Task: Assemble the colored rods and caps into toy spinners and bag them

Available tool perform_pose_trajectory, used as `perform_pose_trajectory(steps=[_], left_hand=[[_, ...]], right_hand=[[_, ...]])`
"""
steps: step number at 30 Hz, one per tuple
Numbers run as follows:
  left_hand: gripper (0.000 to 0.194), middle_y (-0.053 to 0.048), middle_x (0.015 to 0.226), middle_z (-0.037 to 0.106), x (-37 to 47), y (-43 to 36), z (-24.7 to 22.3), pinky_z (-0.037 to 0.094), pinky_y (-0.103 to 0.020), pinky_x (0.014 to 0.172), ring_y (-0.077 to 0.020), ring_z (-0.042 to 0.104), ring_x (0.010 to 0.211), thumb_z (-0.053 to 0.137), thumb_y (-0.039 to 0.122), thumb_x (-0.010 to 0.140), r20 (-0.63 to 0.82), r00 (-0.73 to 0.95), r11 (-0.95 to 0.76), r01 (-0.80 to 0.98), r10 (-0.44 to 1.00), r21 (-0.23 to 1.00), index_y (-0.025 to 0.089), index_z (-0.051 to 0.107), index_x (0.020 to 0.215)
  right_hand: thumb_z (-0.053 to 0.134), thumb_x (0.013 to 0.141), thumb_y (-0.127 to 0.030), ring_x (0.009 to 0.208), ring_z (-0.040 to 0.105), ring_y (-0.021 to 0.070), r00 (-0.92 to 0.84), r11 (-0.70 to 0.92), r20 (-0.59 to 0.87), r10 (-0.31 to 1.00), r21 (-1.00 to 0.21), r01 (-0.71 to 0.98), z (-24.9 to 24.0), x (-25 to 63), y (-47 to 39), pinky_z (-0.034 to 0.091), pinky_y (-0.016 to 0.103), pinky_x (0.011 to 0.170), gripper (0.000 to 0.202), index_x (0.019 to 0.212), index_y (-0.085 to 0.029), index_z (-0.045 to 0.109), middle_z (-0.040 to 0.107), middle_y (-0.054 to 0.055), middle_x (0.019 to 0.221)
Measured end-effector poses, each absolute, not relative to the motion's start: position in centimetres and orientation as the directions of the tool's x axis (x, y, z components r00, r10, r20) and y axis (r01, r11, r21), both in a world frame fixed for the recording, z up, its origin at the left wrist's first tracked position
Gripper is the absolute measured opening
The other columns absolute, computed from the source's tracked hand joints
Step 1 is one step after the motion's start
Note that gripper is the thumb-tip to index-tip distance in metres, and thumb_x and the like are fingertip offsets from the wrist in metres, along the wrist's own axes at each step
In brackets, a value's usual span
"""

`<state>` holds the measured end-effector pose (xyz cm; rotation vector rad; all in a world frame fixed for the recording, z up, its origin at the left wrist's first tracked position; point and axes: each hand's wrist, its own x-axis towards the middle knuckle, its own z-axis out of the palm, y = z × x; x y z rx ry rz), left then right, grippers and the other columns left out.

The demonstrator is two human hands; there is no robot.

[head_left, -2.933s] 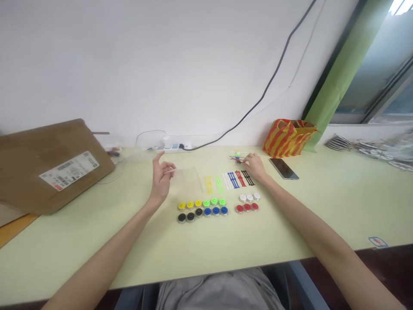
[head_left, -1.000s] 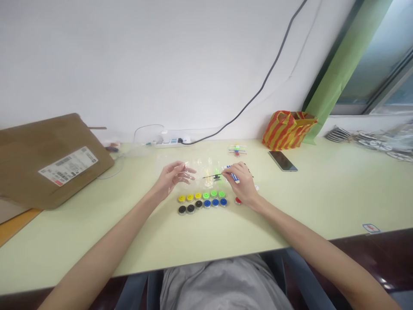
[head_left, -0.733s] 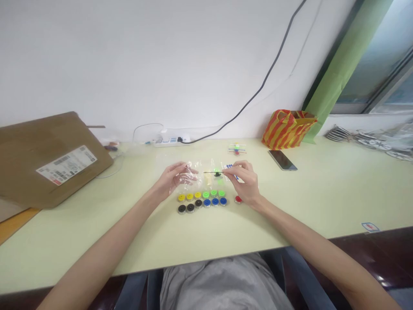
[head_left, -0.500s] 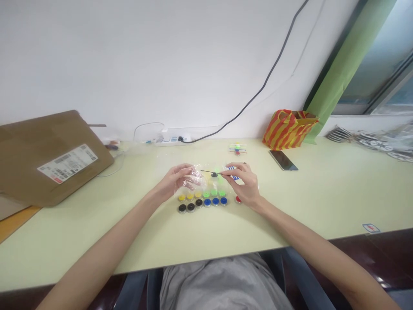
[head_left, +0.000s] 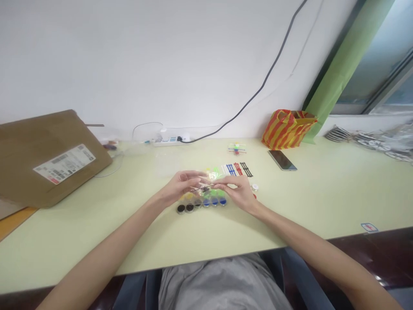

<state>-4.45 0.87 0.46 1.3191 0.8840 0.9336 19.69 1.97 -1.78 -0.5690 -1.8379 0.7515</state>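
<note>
My left hand (head_left: pixel 184 186) has its fingers closed on a crinkled clear plastic bag (head_left: pixel 214 175). Between thumb and fingers, my right hand (head_left: pixel 237 193) pinches a thin black plastic piece (head_left: pixel 205 188), a slim rod with a wider dark part at its middle. That piece slants in front of the bag, its far end close to my left fingers. Below lie rows of small round clear-sided pieces with coloured tops, among them a black one (head_left: pixel 181 209) and a blue one (head_left: pixel 223 201). Ladder-like blue (head_left: pixel 230 169), red (head_left: pixel 238 168) and black (head_left: pixel 247 169) pieces lie behind my right hand.
A cardboard package (head_left: pixel 48 159) lies at the left. At the back stand a power strip (head_left: pixel 171 141), a small colourful stacked piece (head_left: pixel 236 149) and a striped bag (head_left: pixel 288 129). A phone (head_left: pixel 282 160) lies right of the pieces; black-and-white discs (head_left: pixel 371 142) sit farther right.
Both hands have come closer together and slightly nearer me, with the black piece and the clear bag. The ladder-like pieces now show behind my right hand.
</note>
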Motion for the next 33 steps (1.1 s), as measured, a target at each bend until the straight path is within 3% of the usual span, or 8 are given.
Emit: perform_pose_trajectory(steps=[6,9,13,15,19,22,25,33], left_hand=[[0.037,-0.018,0.108,0.078,-4.9,1.5,0.3,0.061,-0.032,0.068,-0.0313,0.076,0.095,0.080,0.042,0.082,0.016,0.248,0.005,-0.081,0.969,0.997,0.016,0.078,0.108],[0.037,-0.017,0.112,0.077,-5.5,1.9,0.5,0.063,-0.035,0.070,-0.0331,0.075,0.100,0.082,0.042,0.080,0.036,0.178,-0.012,-0.134,0.983,0.991,0.018,0.078,0.107],[0.029,-0.012,0.114,0.077,-6.2,2.2,0.7,0.063,-0.043,0.088,-0.0346,0.072,0.110,0.083,0.040,0.078,0.085,0.114,-0.051,-0.273,0.990,0.961,0.023,0.080,0.101],[0.023,-0.010,0.114,0.078,-6.6,2.3,0.8,0.060,-0.045,0.097,-0.0343,0.071,0.114,0.083,0.037,0.078,0.115,0.097,-0.080,-0.313,0.989,0.946,0.025,0.081,0.097],[0.019,-0.008,0.112,0.078,-7.1,2.5,0.7,0.059,-0.046,0.101,-0.0345,0.068,0.120,0.082,0.036,0.078,0.142,0.056,-0.118,-0.308,0.988,0.944,0.025,0.082,0.094],[0.020,-0.010,0.112,0.078,-7.3,2.7,0.4,0.060,-0.046,0.098,-0.0349,0.068,0.119,0.083,0.037,0.077,0.130,0.044,-0.111,-0.301,0.991,0.947,0.025,0.082,0.093],[0.028,-0.012,0.119,0.075,-7.3,2.8,0.2,0.059,-0.045,0.098,-0.0357,0.065,0.124,0.081,0.042,0.080,0.119,0.057,-0.097,-0.296,0.991,0.950,0.023,0.081,0.100],[0.036,-0.014,0.140,0.064,-6.1,2.1,0.7,0.058,-0.048,0.098,-0.0339,0.061,0.130,0.067,0.043,0.092,0.043,0.170,0.026,-0.385,0.985,0.922,0.022,0.072,0.120]], right_hand=[[0.051,0.103,-0.032,0.102,0.072,0.0227,-0.567,0.764,0.611,0.552,-0.644,0.050,-0.7,19.9,1.8,0.057,0.038,0.089,0.029,0.119,-0.029,0.075,0.078,0.006,0.109],[0.046,0.104,-0.026,0.107,0.067,0.0216,-0.498,0.837,0.703,0.507,-0.539,0.091,-0.4,20.5,2.8,0.053,0.040,0.096,0.032,0.127,-0.029,0.069,0.075,0.006,0.112],[0.040,0.102,-0.016,0.100,0.065,0.0199,-0.200,0.756,0.765,0.612,-0.491,0.434,-0.5,22.9,8.5,0.051,0.038,0.095,0.033,0.114,-0.023,0.070,0.071,0.008,0.104],[0.040,0.098,-0.012,0.101,0.063,0.0196,-0.187,0.652,0.712,0.677,-0.462,0.602,-0.7,24.5,12.7,0.050,0.035,0.092,0.032,0.106,-0.019,0.071,0.069,0.009,0.105],[0.058,0.088,-0.012,0.088,0.059,0.0199,-0.191,0.557,0.636,0.748,-0.444,0.702,-1.8,27.0,19.2,0.048,0.034,0.086,0.017,0.092,-0.015,0.074,0.068,0.008,0.089],[0.068,0.084,-0.016,0.083,0.055,0.0190,-0.199,0.521,0.602,0.774,-0.425,0.740,-3.1,27.5,21.0,0.046,0.031,0.082,0.008,0.079,-0.015,0.074,0.065,0.006,0.080],[0.068,0.086,-0.020,0.084,0.056,0.0196,-0.204,0.523,0.604,0.771,-0.418,0.743,-3.5,27.3,21.2,0.044,0.032,0.082,0.013,0.074,-0.016,0.072,0.065,0.006,0.078],[0.043,0.102,-0.028,0.085,0.065,0.0205,-0.154,0.642,0.715,0.682,-0.483,0.596,0.2,26.8,15.0,0.049,0.034,0.080,0.027,0.101,-0.018,0.068,0.073,0.008,0.096]])
